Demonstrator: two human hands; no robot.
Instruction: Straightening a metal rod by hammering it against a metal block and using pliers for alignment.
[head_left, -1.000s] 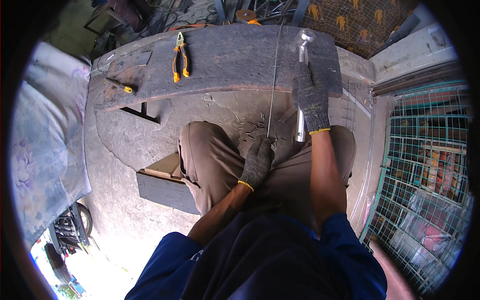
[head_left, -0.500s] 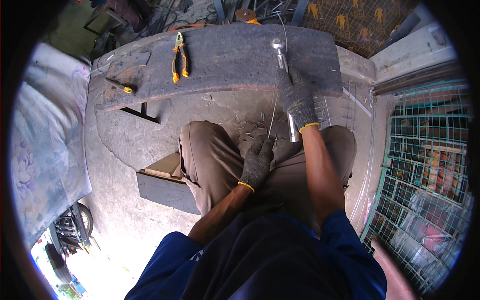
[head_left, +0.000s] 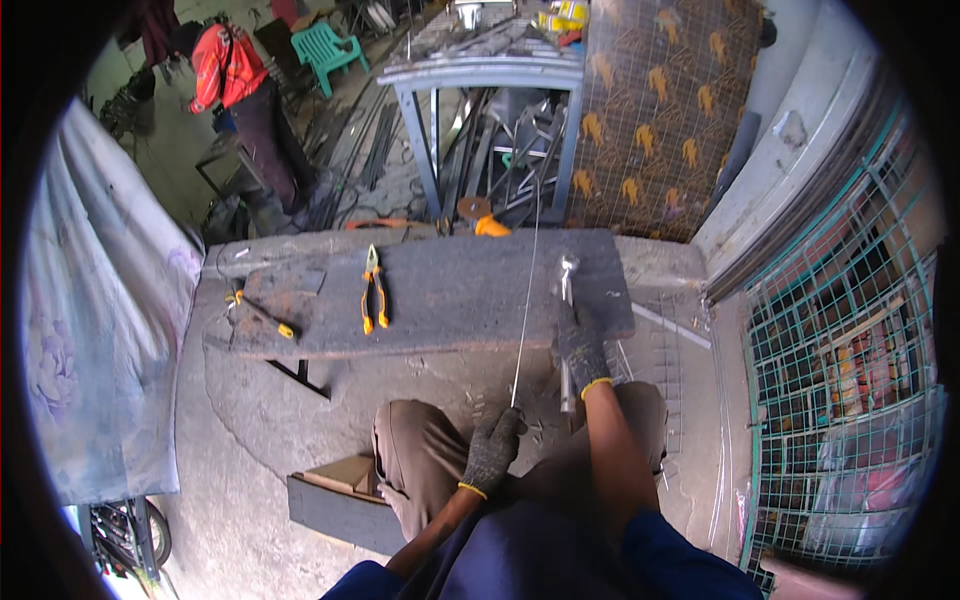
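Gloved left hand (head_left: 494, 443) pinches a thin metal rod (head_left: 525, 318), best held steady; right hand (head_left: 583, 352) wraps its fingers around a hammer (head_left: 568, 268).

The ball-peen hammer (head_left: 567, 290) is smooth, glossy bare metal, and the thin rod (head_left: 526, 315) is metal with a dull sheen. Both knitted gloves (head_left: 493, 448) are matt, coarse cloth. The bench (head_left: 450, 300) looks like rough, scuffed, matt wood. Combination pliers (head_left: 373, 272) pair metal jaws with smooth plastic handles. The floor (head_left: 250, 400) is rough, matt concrete; the chair (head_left: 328, 55), smooth moulded plastic.
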